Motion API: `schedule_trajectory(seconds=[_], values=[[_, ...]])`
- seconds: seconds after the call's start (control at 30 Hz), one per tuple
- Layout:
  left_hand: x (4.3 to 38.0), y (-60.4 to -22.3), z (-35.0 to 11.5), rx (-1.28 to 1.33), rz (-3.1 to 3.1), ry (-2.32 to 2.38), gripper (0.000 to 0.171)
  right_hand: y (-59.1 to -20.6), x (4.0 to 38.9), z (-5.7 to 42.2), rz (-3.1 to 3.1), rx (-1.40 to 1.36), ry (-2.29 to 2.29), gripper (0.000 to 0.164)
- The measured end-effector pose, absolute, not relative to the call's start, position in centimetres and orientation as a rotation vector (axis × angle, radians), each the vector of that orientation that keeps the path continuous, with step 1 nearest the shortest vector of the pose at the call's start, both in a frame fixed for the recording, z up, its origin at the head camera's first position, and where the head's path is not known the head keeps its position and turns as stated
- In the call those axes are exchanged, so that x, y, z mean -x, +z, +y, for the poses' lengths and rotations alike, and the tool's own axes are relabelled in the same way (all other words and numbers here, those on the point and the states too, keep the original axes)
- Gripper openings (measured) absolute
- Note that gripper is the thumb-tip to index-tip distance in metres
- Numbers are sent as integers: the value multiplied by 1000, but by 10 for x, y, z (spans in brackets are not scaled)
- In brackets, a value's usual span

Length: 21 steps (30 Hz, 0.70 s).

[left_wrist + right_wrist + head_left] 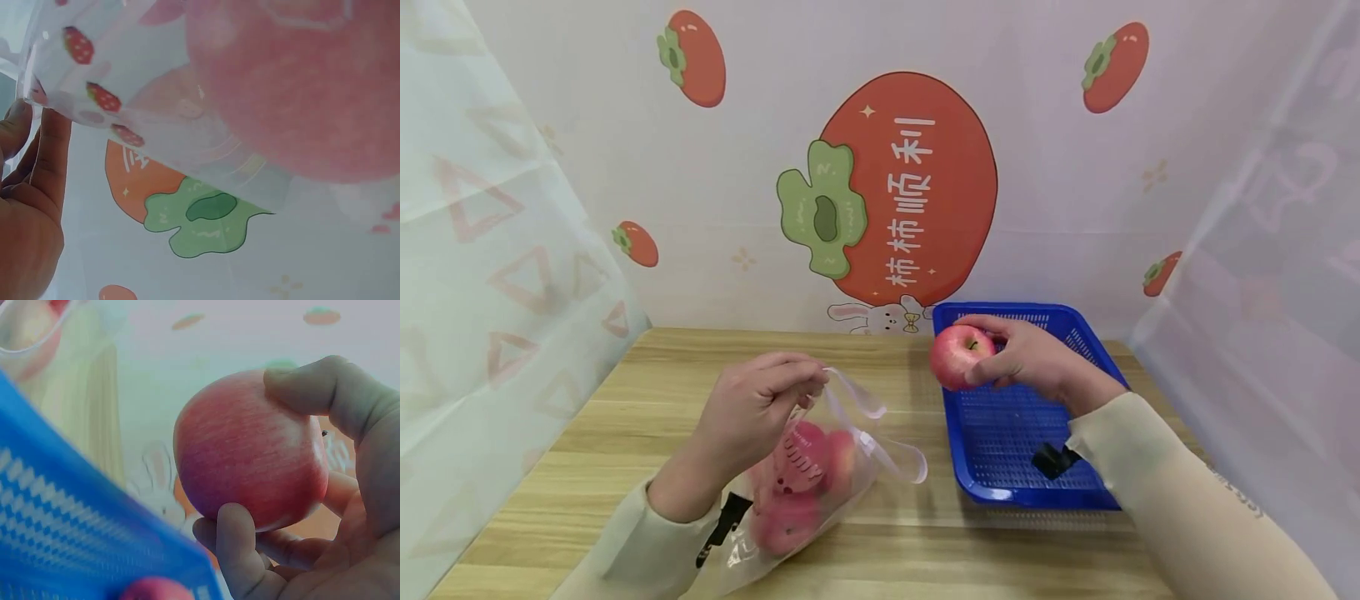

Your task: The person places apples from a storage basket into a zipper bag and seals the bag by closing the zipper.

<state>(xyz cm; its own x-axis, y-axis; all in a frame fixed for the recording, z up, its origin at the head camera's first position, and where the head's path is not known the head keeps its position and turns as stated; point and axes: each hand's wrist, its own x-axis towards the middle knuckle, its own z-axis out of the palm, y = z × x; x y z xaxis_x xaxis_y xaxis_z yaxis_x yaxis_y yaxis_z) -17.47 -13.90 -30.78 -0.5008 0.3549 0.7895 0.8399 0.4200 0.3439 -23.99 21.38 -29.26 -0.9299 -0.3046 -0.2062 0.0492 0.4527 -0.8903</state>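
My right hand [1026, 358] grips a red apple [953, 358] above the left side of a blue plastic basket [958, 442]. Thumb and fingers wrap round the apple in the right wrist view. My left hand [752, 404] pinches the upper edge of a clear printed drawstring bag [857, 492]. Several red apples [786, 525] lie inside this bag, which rests on the table with its white drawstring loops [902, 462] hanging to the right. In the left wrist view, the bag's strawberry-printed film [156, 106] covers much of the picture.
A round red thing [156, 590], partly cut off, shows low in the right wrist view by the basket wall. The wooden table [625, 442] ends at a printed backdrop [760, 283]. Pale fabric walls stand left [512, 233] and right [1262, 275].
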Motion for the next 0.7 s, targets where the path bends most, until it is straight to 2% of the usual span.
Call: schedule_trajectory(seconds=[0.43, 0.7], values=[[173, -303, -137, 1002, -1999, -1058, 26, -286, 208, 181, 2168, 492, -1536, 75], [173, -304, -137, 1023, -2011, -1088, 25, -287, 195, 169, 2150, 524, -1478, 72]])
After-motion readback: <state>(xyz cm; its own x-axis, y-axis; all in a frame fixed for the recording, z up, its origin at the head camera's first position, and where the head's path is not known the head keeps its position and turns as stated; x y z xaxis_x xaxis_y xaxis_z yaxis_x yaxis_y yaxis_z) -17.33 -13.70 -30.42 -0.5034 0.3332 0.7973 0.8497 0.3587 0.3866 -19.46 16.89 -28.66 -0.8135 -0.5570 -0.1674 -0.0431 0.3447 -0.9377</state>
